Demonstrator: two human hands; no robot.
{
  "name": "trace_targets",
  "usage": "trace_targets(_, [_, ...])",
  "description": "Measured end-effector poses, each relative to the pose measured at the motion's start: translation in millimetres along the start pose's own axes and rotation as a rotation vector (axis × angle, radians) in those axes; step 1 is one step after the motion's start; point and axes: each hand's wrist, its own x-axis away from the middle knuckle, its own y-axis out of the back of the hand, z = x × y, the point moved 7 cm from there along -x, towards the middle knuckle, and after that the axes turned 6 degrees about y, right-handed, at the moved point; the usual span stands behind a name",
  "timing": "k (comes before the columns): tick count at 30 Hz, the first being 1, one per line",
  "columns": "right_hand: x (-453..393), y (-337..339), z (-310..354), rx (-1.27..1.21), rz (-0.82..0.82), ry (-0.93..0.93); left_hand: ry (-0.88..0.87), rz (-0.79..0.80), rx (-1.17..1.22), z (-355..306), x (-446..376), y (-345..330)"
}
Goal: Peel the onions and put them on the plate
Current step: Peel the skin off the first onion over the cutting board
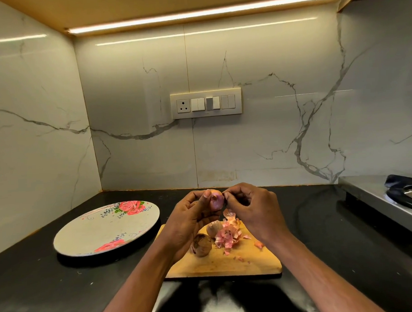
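Head: left hand (191, 217) holds onion (216, 201), right hand (254, 205) pinching skin.

Switch panel (205, 103) on marble backsplash (270, 129), frame centre. Light strip (206, 13) along top. Steel stove (391, 199) at right edge.

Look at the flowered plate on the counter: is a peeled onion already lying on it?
No: the plate holds no onion; one onion is held between the hands above the cutting board.
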Motion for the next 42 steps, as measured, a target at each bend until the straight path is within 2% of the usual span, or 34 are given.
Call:
trace_targets(3, [-1, -1, 1, -0.117, 0.051, -0.041, -0.012, -0.023, 0.020, -2, -1, 4])
trace_targets(6, [-1, -2, 4, -0.123, 0.092, -0.017, -0.020, -0.039, 0.010, -3, -2, 5])
trace_targets(11, [-1, 0, 2, -0.121, 0.024, -0.022, -0.017, -0.030, -0.002, -2, -1, 5])
trace_targets(17, [-1, 2, 6, 0.008, 0.012, 0.020, -0.021, -0.011, -0.009, -2, -1, 3])
trace_targets(22, [-1, 6, -10, 0.056, 0.031, -0.058, -0.020, -0.028, -0.029, -3, -1, 5])
trace_targets(29, [-4, 3, 6, -0.104, 0.045, -0.004, -0.011, -0.061, -0.044, -1, -3, 9])
trace_targets(42, [-1, 4, 13, -0.048, 0.008, 0.006, 0.007, -0.067, -0.041, 1, -3, 9])
